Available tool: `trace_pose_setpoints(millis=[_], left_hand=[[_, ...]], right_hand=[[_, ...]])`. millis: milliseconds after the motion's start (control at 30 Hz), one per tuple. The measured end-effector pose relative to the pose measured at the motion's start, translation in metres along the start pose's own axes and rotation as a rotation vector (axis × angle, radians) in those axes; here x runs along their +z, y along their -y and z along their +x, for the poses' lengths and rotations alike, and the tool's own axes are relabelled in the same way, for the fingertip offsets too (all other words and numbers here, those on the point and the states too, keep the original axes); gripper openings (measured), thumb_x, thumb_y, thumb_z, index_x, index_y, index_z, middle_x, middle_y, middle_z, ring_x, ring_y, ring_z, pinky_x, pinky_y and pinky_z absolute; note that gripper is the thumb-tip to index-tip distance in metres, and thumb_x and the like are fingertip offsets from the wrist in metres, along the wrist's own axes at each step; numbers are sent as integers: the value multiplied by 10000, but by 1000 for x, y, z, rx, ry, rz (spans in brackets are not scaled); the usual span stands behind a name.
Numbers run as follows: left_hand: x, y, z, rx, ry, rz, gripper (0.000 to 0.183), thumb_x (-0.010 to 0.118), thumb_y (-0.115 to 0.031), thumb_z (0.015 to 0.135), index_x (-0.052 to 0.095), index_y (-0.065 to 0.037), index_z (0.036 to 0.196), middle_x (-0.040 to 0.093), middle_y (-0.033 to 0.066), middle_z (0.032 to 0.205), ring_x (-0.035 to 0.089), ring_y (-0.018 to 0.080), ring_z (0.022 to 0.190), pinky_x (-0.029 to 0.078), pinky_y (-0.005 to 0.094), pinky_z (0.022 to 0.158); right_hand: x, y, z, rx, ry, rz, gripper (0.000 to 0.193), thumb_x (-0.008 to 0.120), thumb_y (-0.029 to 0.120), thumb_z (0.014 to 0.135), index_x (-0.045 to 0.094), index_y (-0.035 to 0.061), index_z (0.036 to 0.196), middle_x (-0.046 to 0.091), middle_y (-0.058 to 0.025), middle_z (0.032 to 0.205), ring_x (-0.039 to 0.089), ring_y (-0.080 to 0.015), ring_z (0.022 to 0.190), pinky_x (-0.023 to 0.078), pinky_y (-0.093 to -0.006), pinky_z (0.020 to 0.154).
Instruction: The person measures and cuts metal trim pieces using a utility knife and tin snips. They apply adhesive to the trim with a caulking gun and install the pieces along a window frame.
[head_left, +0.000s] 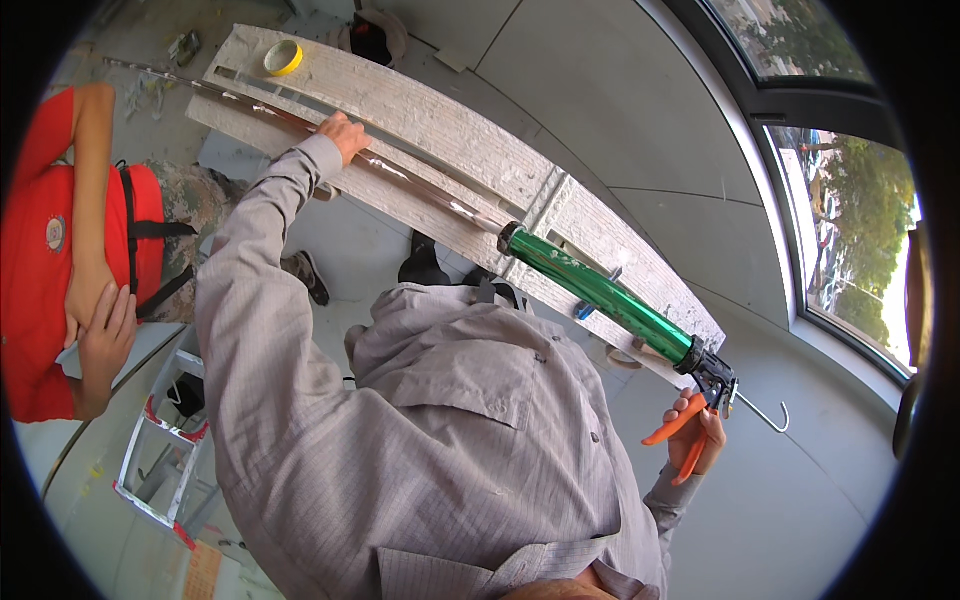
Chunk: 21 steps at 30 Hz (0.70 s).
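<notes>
Head view shows right grip [711,443] on caulking gun [605,295], badge [55,233] on shirt [35,300].

Right hand [710,441] gripping green caulking gun [600,293]; left hand [344,137] on strip [424,187].

The green caulking gun [600,290] obstructs the board [430,112], leaving passage along its far edge.

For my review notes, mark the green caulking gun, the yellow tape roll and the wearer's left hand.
Green caulking gun [602,296]: head view, middle of the shiny barrel.
Yellow tape roll [291,66]: head view, outer yellow side.
Left hand [346,136]: head view, back of the hand.
</notes>
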<state>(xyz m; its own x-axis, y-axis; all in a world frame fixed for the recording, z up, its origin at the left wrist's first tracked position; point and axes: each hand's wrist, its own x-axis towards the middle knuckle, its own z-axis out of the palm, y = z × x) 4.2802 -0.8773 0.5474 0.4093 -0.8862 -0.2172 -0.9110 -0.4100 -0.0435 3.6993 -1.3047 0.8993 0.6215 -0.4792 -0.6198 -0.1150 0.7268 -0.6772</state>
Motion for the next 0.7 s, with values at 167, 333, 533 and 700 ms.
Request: trace_pose_setpoints(millis=[167,333,533,700], left_hand=[[1,1,0,-2,-16,-22,190,561,-127,926,728,-198,985,695,103,958,696,277,938,477,432,918],[4,-1,-1,-26,-64,-62,144,594,-79,849,688,-170,910,654,94,902,671,292,934,468,437,935],[1,-3,-3,-26,-94,-72,137,607,-42,823,669,-153,874,635,91,884,658,299,916,465,440,966],[0,-2,0,-32,15,3,190,547,-127,939,722,-189,974,694,101,948,702,265,932,454,432,943]], right_hand=[[-20,2,4,4,-40,34,425,571,135,901,523,-110,1246,612,-193,1140,640,-306,976,568,-434,873],[-36,2,10,12,-51,30,432,578,154,891,539,-107,1232,619,-191,1118,644,-312,965,572,-432,866],[-44,5,13,32,-9,37,464,587,174,891,532,-92,1267,622,-181,1158,651,-316,1011,572,-447,913],[-43,7,13,-51,-85,-128,476,602,174,886,554,-56,1300,620,-190,1223,657,-319,1058,563,-489,935]])
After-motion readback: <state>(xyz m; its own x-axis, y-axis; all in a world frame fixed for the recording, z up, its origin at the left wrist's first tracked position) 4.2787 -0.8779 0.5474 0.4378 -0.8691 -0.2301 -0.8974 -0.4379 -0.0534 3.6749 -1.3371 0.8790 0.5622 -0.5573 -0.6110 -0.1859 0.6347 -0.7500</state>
